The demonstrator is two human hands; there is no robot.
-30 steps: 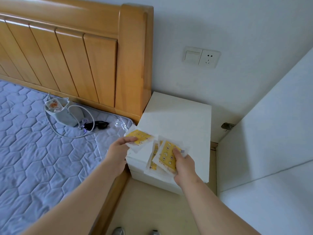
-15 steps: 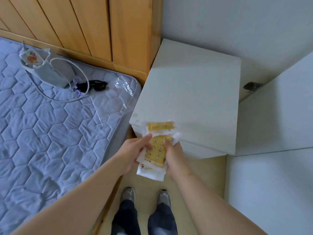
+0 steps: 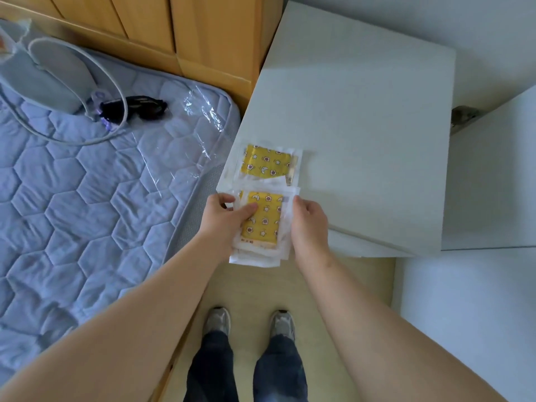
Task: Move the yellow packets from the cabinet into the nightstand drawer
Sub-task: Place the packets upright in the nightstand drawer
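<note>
Held packets: a stack of flat yellow packets (image 3: pixel 262 219) printed with stars and moons, each in clear white-edged wrap, is held in both hands. Its far end overlaps the near-left corner of the nightstand top and its near end hangs over the floor.
Left hand: the left hand (image 3: pixel 222 220) grips the stack's left side, with the thumb pressed on the top packet's yellow face and the fingers (image 3: pixel 220 198) curled round the edge.
Right hand: the right hand (image 3: pixel 310 224) grips the stack's right side, its fingers curled round that edge.
Loose packet: a single yellow packet (image 3: pixel 266 165) of the same print lies flat on the top of the white square nightstand (image 3: pixel 362 111), at its left edge near the near-left corner, just beyond the held stack.
Drawer: only a strip of white front (image 3: pixel 365 246) shows under the top's near edge.
Bed: on the lilac quilted mattress (image 3: pixel 87 198) lie black sunglasses (image 3: pixel 136 107), a grey pouch with a cord (image 3: pixel 49 79) and crumpled clear film (image 3: pixel 203 111).
Cabinet: a white cabinet door (image 3: pixel 493 184) stands just right of the nightstand.
</note>
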